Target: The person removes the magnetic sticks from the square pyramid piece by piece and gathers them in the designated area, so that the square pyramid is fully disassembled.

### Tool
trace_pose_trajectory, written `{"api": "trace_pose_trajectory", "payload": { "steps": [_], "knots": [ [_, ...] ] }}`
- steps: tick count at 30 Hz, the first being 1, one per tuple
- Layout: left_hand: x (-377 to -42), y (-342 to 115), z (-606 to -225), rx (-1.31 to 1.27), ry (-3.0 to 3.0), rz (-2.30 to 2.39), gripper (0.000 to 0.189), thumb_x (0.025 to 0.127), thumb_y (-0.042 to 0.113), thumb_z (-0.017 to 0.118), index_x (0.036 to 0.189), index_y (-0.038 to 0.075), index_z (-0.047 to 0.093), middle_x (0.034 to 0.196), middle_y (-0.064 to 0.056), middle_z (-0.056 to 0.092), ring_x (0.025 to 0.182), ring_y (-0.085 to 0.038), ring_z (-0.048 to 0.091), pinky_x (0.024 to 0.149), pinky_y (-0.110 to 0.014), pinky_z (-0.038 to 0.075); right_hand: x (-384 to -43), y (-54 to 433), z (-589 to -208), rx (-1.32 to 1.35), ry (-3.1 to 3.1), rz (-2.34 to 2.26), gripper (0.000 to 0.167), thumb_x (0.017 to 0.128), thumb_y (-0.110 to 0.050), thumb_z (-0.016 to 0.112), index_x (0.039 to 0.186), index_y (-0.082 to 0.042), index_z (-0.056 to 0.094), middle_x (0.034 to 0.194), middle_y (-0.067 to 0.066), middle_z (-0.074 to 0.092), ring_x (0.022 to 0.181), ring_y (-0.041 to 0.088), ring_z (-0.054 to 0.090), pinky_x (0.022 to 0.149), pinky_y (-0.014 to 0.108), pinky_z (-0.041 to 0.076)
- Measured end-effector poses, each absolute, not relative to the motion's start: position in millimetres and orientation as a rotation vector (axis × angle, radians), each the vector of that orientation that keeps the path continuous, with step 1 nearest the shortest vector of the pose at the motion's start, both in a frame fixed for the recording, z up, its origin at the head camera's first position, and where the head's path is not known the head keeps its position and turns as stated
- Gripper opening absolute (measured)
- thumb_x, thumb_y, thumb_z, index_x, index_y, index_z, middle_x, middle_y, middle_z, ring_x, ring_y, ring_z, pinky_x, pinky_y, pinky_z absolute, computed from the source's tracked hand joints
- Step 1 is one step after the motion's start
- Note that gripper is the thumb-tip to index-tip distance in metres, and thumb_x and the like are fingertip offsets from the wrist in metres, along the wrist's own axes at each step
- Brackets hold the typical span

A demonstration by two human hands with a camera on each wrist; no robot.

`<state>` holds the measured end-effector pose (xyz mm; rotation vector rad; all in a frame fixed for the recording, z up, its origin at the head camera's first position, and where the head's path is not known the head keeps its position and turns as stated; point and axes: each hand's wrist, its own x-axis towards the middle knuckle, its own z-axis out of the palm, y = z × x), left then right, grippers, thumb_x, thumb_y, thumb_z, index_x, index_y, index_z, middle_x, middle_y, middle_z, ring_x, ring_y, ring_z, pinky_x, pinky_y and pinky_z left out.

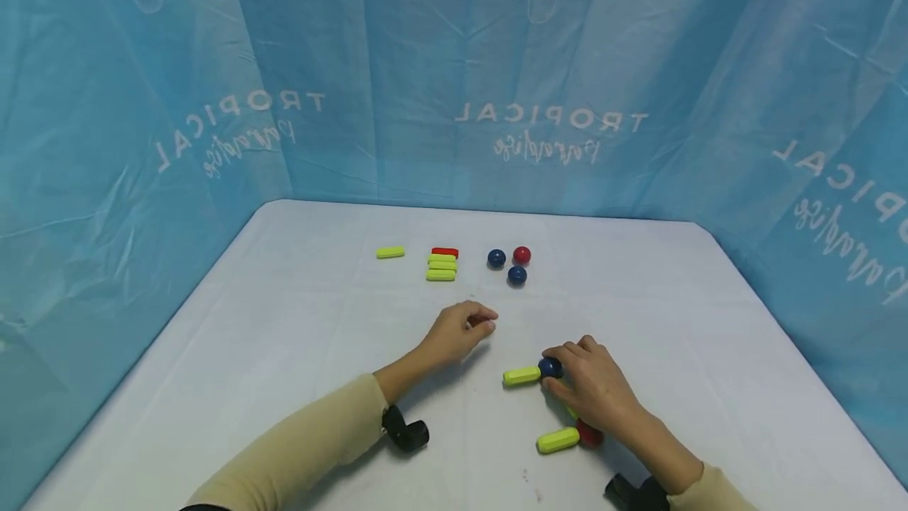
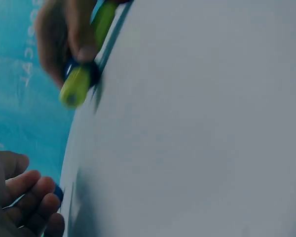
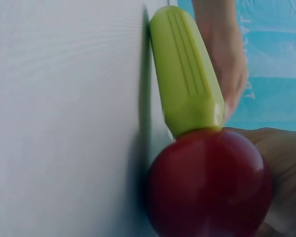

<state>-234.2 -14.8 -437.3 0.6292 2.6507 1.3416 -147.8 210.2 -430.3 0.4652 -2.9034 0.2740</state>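
Observation:
My right hand (image 1: pixel 596 385) pinches a dark blue ball (image 1: pixel 550 368) between thumb and fingers, low over the white table. A yellow-green ribbed rod (image 1: pixel 521 376) sticks out leftward from this ball. Another yellow-green rod, mostly hidden under the hand, runs back toward a red ball (image 1: pixel 589 434). From the red ball a further yellow-green rod (image 1: pixel 558 440) points left; the right wrist view shows this rod (image 3: pixel 185 69) meeting the red ball (image 3: pixel 209 182). My left hand (image 1: pixel 456 332) hovers further up the table, fingers loosely curled and holding nothing, as the left wrist view also shows.
At the back lie a lone yellow-green rod (image 1: pixel 390 252), a red rod (image 1: pixel 444 252) beside several yellow-green rods (image 1: pixel 441 275), two dark blue balls (image 1: pixel 517 275) and a red ball (image 1: pixel 522 255). Blue printed curtains (image 1: pixel 426 61) surround the white table (image 1: pixel 284 298).

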Motion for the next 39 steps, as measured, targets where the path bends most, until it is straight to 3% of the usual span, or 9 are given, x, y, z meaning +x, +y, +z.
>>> {"api": "trace_pose_trajectory", "payload": {
  "steps": [5,10,16,23,31,39],
  "knots": [
    [-193,-30,-441,0.808,2.565,1.249,0.028,0.091,0.025,0.060,0.116,0.012,0.064,0.100,0.002,0.064,0.090,-0.009,0.054,0.080,-0.023,0.045,-149,210,-432,0.483,-2.874,0.290,0.038,0.075,-0.034,0.077,0.109,-0.018,0.068,0.098,-0.004,0.069,0.082,0.011,0.046,0.071,0.029,0.039],
    [-175,-30,-444,0.877,2.624,1.169,0.037,0.086,0.030,0.067,0.120,0.015,0.062,0.103,0.003,0.063,0.094,-0.011,0.050,0.084,-0.025,0.042,-148,209,-433,0.483,-2.862,0.307,0.038,0.075,-0.035,0.077,0.108,-0.018,0.068,0.099,-0.004,0.070,0.082,0.010,0.045,0.070,0.028,0.038],
    [-176,-16,-446,0.884,2.708,1.124,0.042,0.081,0.035,0.072,0.118,0.017,0.063,0.100,0.005,0.063,0.090,-0.008,0.046,0.080,-0.023,0.038,-149,209,-434,0.487,-2.852,0.335,0.039,0.074,-0.037,0.078,0.105,-0.017,0.068,0.098,-0.004,0.070,0.081,0.010,0.044,0.070,0.028,0.038],
    [-181,-5,-447,0.849,2.743,1.147,0.028,0.081,0.028,0.073,0.107,0.017,0.069,0.093,0.004,0.065,0.078,-0.005,0.041,0.069,-0.017,0.033,-150,209,-435,0.500,-2.849,0.345,0.039,0.073,-0.039,0.078,0.103,-0.018,0.068,0.094,-0.006,0.069,0.079,0.007,0.043,0.068,0.026,0.036],
    [-186,-5,-449,0.831,2.734,1.165,0.022,0.082,0.026,0.072,0.102,0.018,0.071,0.094,0.004,0.066,0.079,-0.004,0.043,0.069,-0.018,0.034,-150,207,-434,0.534,-2.874,0.337,0.044,0.069,-0.039,0.082,0.105,-0.019,0.068,0.097,-0.007,0.070,0.081,0.007,0.044,0.070,0.026,0.038],
    [-187,-10,-449,0.860,2.718,1.177,0.022,0.081,0.026,0.073,0.101,0.017,0.072,0.091,0.004,0.067,0.079,-0.005,0.043,0.071,-0.018,0.033,-149,207,-430,0.596,-2.907,0.309,0.044,0.073,-0.040,0.078,0.112,-0.020,0.067,0.101,-0.006,0.071,0.083,0.006,0.046,0.070,0.026,0.039]
  ]
}}
